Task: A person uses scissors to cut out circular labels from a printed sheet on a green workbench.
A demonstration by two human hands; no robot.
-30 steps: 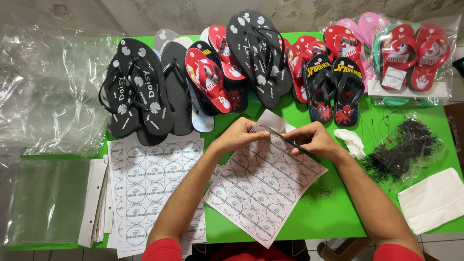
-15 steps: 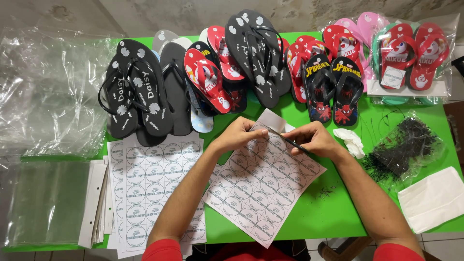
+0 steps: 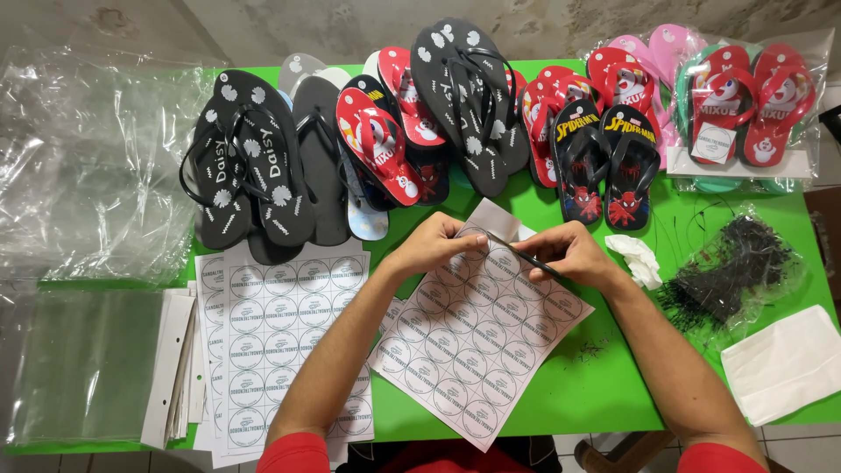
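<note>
A white sheet of round stickers [image 3: 477, 337] lies tilted on the green table [image 3: 613, 385] in front of me. My left hand [image 3: 431, 245] presses its fingertips on the sheet's upper part. My right hand [image 3: 568, 254] pinches a thin dark pointed tool [image 3: 517, 254], whose tip rests on the sheet near my left fingertips. A second sticker sheet [image 3: 285, 342] lies flat to the left.
Several pairs of flip-flops, black [image 3: 250, 175], red [image 3: 381, 144] and bagged pink-red ones [image 3: 745, 105], line the table's far side. Clear plastic bags [image 3: 88, 166] pile at left. A bag of black ties [image 3: 731, 271], a crumpled white scrap [image 3: 638, 258] and white paper [image 3: 784, 363] lie at right.
</note>
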